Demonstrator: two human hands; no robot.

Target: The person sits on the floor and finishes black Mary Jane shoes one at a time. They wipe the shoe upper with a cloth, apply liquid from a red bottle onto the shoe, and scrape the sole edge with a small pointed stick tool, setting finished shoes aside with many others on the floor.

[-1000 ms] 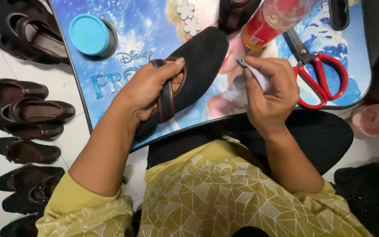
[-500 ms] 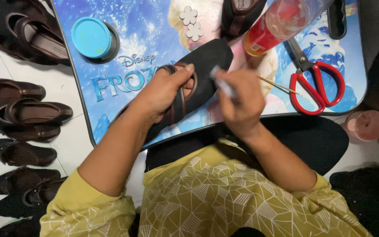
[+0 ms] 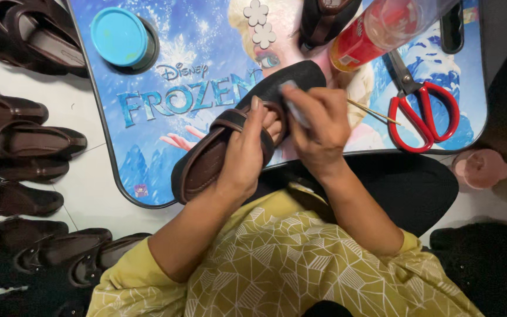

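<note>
My left hand (image 3: 247,155) grips a dark brown slip-on shoe (image 3: 206,158) by its strap and side, holding it tilted over the front edge of a small blue picture-printed table (image 3: 165,70). My right hand (image 3: 318,129) is closed around a small grey tube-like thing (image 3: 293,105), whose tip points down at the shoe's toe part. The two hands touch above the shoe. What the tube holds cannot be told.
On the table lie red-handled scissors (image 3: 421,103), a thin wooden stick (image 3: 374,113), a red can (image 3: 362,38), a blue-lidded jar (image 3: 121,36), two white flower ornaments (image 3: 259,23) and another dark shoe (image 3: 324,20). Several brown shoes (image 3: 24,141) line the white floor at left. A pink cup (image 3: 479,167) stands at right.
The shoe has been turned from sole-up to inside-up. My right hand has come left from near the scissors and now sits over the shoe's front.
</note>
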